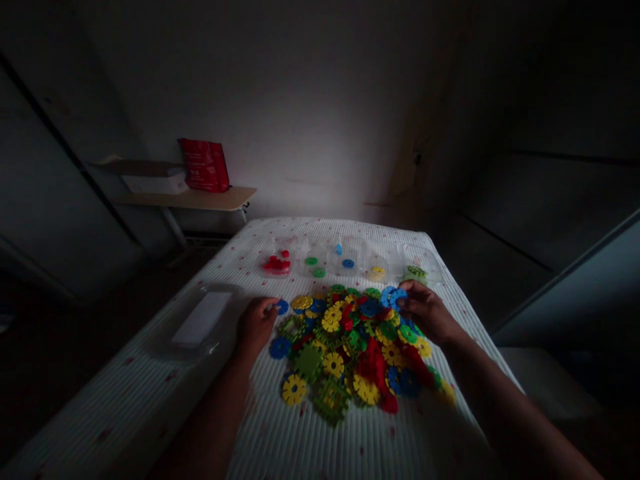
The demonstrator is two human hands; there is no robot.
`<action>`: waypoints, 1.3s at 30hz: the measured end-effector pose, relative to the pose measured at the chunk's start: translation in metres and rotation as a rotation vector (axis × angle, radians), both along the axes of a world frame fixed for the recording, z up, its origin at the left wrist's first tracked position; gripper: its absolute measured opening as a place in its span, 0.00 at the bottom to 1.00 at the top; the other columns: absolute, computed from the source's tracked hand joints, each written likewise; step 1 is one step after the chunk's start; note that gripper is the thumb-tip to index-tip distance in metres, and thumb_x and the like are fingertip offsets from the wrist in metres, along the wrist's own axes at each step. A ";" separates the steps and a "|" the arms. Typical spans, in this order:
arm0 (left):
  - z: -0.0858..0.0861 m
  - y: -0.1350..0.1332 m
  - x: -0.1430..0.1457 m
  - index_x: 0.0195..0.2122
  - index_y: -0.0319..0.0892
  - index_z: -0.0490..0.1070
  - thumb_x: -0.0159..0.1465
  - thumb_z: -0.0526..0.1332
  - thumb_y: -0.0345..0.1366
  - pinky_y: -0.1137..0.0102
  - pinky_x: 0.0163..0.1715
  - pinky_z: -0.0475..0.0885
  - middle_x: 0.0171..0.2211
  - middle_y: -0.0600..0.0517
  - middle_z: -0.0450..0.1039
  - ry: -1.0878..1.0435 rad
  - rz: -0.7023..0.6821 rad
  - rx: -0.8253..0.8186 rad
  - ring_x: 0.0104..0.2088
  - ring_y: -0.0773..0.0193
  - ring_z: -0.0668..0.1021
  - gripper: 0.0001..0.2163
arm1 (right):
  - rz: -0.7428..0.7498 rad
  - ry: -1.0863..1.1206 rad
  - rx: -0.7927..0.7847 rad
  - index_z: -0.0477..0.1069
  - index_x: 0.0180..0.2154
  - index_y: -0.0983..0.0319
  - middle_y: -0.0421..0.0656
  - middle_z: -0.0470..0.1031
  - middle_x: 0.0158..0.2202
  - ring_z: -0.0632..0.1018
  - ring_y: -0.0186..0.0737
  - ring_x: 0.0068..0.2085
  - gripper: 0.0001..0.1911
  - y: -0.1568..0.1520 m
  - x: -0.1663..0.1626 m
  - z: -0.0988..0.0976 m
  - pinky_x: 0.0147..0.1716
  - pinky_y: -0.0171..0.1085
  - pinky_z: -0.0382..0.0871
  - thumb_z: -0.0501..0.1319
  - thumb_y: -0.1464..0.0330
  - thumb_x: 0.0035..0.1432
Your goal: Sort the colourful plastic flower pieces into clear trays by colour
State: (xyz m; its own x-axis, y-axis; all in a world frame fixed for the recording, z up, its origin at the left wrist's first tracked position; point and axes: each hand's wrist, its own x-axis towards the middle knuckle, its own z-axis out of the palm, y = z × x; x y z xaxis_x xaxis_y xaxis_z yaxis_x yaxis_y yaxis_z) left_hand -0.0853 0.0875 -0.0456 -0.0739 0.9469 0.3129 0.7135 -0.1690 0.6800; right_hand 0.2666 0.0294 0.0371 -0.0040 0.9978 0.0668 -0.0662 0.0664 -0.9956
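A heap of flat plastic gear-shaped pieces (pixel 350 347) in yellow, green, red and blue lies on a white ribbed table cover (pixel 320 440). My left hand (pixel 256 325) rests at the heap's left edge, fingers curled, pinching a dark blue piece (pixel 282 307). My right hand (pixel 425 312) is at the heap's far right, fingers closed on a light blue piece (pixel 395 296). Behind the heap stands a row of clear cups: red pieces (pixel 277 264), green pieces (pixel 315 267), blue pieces (pixel 345 261), a yellow piece (pixel 377 272), a light green piece (pixel 416 271).
A clear plastic lid or tray (pixel 203 320) lies on the table left of my left hand. A wooden shelf (pixel 190 198) with a red bag (pixel 204 165) and a white box stands against the back wall. The room is dark on both sides.
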 end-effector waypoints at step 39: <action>0.000 0.002 -0.002 0.34 0.42 0.74 0.54 0.53 0.39 0.67 0.40 0.70 0.36 0.47 0.76 0.021 0.021 0.005 0.37 0.58 0.76 0.13 | -0.077 -1.143 -0.147 0.71 0.26 0.60 0.41 0.74 0.23 0.72 0.35 0.24 0.12 -0.059 0.065 -0.032 0.23 0.33 0.60 0.57 0.59 0.51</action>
